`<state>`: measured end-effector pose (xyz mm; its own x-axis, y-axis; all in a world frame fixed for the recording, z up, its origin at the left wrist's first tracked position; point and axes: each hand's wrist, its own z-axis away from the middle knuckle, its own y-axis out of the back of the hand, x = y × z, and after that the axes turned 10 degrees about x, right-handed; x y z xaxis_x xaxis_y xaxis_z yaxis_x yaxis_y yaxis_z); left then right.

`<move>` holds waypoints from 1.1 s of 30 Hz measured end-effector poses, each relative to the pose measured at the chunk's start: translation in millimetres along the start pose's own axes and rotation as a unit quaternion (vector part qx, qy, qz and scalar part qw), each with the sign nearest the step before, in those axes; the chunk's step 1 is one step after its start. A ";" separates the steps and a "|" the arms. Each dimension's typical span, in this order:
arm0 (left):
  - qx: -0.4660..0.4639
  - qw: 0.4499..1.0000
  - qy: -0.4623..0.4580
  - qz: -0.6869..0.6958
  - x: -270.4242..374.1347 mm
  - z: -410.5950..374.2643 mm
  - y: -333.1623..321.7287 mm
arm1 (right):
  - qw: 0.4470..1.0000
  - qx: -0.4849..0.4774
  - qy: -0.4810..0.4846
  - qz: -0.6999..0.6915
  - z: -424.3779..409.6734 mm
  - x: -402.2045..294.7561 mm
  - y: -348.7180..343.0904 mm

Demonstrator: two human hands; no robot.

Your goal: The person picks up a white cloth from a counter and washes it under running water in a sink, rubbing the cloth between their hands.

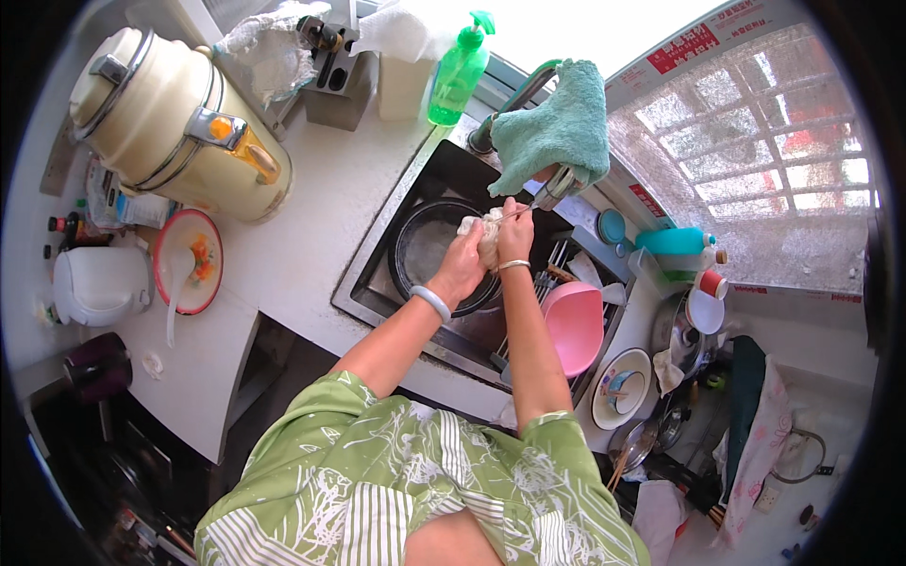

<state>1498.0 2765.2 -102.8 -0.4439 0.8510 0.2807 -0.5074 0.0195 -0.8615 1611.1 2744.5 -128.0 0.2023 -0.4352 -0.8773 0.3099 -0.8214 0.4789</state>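
Note:
Both of my hands are closed around a bunched, off-white cloth (488,240) above the sink. My left hand (463,260) grips it from the left side, a pale bangle on that wrist. On the right, my right hand (516,232) squeezes the cloth's other side, close under the metal faucet spout (555,188). A thin stream seems to run from the spout onto the hand. Below the cloth, a round black pan (425,244) sits in the sink basin (375,283); my hands and forearms cover part of it.
A teal towel (555,127) drapes over the faucet. Green soap bottle (459,78) stands behind the sink. A pink bowl (575,329) rests on a rack at the sink's right. Nested bowls (601,410) stand on the right counter; a cream dispenser (184,120) and red-rimmed plate (170,247) are left.

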 end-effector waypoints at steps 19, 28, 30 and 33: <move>0.043 0.998 0.039 0.006 37.8 -30.1 53.7 | 0.965 -0.073 0.240 0.072 147.5 -92.6 27.9; 0.043 0.998 -0.034 0.020 13.6 -29.5 17.2 | 0.981 -0.037 0.141 0.131 49.4 -68.8 14.6; 0.056 0.998 0.017 0.020 44.3 -31.2 39.7 | 0.979 -0.067 0.171 0.090 107.3 -92.4 22.4; 0.114 0.992 -0.016 -0.045 54.3 -41.3 53.8 | 0.960 -0.073 0.254 0.087 147.8 -98.8 14.5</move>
<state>1477.1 2834.1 -151.4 -0.4103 0.8342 0.3685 -0.6979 -0.0272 -0.7157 1458.3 2721.1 -39.0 0.6790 -0.2954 -0.6720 0.3486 -0.6759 0.6493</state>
